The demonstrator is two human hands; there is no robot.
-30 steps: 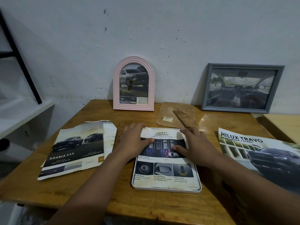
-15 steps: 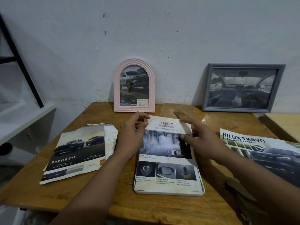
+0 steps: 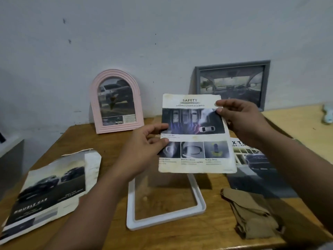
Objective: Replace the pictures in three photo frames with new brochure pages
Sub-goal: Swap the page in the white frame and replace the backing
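Observation:
Both hands hold the "SAFETY" brochure page [image 3: 195, 134] up above the table. My left hand [image 3: 144, 150] pinches its left edge, and my right hand [image 3: 239, 120] pinches its upper right edge. Below the page, a white rectangular photo frame [image 3: 165, 220] lies flat on the wooden table [image 3: 115, 224] with bare wood showing through it. A pink arched frame [image 3: 117, 101] and a grey rectangular frame [image 3: 232, 83], each with a car picture inside, lean against the wall at the back.
A "DOUBLE CAB" brochure page [image 3: 50, 192] lies at the left of the table. A "HILUX TRAVO" brochure [image 3: 255, 165] lies at the right, partly hidden by my right arm. A brown cardboard frame backing [image 3: 250, 213] rests near the front right edge.
The "SAFETY" page was lying in the white frame under both hands. My hands have lifted it out and up, leaving the frame without a picture. The view has tilted and shifted.

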